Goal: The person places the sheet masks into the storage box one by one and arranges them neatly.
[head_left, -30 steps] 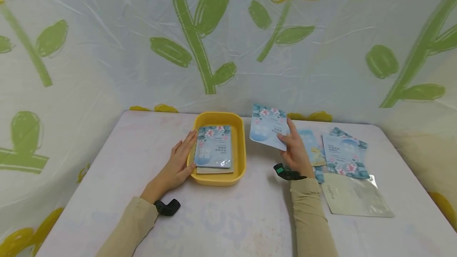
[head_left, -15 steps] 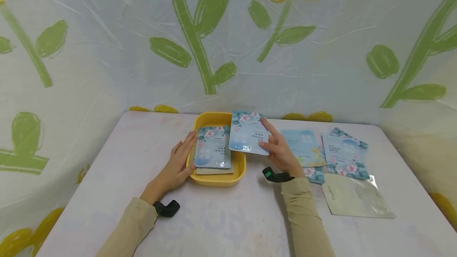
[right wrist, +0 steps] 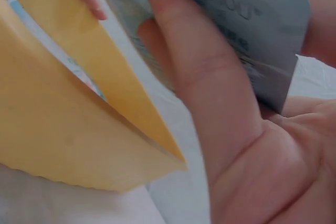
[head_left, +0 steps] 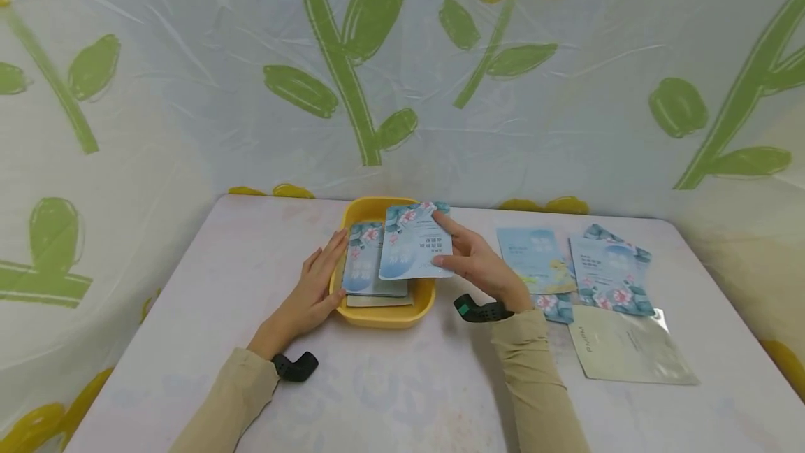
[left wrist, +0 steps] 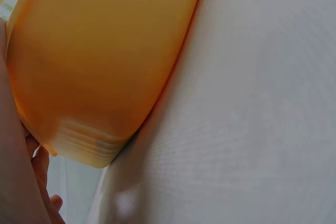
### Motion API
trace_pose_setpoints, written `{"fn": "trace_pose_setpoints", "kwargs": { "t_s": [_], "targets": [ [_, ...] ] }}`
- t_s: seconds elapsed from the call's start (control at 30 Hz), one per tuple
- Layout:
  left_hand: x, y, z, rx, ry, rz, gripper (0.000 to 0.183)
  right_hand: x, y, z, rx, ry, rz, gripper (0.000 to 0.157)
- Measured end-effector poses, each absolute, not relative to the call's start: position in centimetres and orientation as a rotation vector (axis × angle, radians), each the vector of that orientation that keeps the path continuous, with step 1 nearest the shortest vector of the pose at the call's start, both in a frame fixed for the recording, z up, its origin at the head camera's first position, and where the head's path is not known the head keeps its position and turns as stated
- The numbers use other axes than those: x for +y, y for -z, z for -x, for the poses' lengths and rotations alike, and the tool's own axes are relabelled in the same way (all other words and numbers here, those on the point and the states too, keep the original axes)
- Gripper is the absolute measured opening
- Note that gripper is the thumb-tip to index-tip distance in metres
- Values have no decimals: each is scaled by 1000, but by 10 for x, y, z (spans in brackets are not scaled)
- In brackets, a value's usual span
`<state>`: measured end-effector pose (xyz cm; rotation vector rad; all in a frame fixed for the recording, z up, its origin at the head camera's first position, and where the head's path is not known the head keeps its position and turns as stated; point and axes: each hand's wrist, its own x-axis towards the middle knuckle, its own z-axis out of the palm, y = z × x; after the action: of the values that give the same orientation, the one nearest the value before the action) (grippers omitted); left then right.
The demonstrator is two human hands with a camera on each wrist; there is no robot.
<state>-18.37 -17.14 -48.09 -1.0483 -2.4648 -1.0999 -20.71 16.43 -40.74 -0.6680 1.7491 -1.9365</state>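
Observation:
My right hand (head_left: 481,264) pinches a blue flower-printed sheet mask packet (head_left: 411,247) by its right side, over the yellow tray (head_left: 385,321). In the right wrist view the packet's silvery back (right wrist: 262,30) shows lettering, with fingers (right wrist: 199,51) lying across it. Under it in the tray lies a similar blue packet (head_left: 361,275), partly covered, on top of a beige packet (head_left: 377,301). My left hand (head_left: 314,289) rests along the tray's left rim with fingers stretched out. The left wrist view shows the tray's outer wall (left wrist: 105,51) close up.
To the right lie a light blue packet (head_left: 534,261) with a yellow figure, partly covering a flowered one (head_left: 556,307), more flowered packets (head_left: 606,275) overlapping, and a silvery beige packet (head_left: 629,344). A flower-printed cloth (head_left: 402,54) hangs behind the table (head_left: 377,397).
My right hand has carried the blue packet leftward from beside the tray to over it, uncovering the light blue packet on the table. My left hand has stayed at the rim.

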Motion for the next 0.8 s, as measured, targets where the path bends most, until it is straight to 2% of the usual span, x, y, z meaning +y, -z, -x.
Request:
{"fn": "trace_pose_setpoints", "kwargs": {
  "t_s": [0.5, 0.8],
  "targets": [
    [-172, 479, 187, -2459, 1127, 1062, 82, 137, 402, 204, 1943, 1642, 714, 88],
    [-174, 477, 187, -2479, 1111, 1049, 83, 115, 400, 203, 2074, 1681, 534, 77]
  ]
}}
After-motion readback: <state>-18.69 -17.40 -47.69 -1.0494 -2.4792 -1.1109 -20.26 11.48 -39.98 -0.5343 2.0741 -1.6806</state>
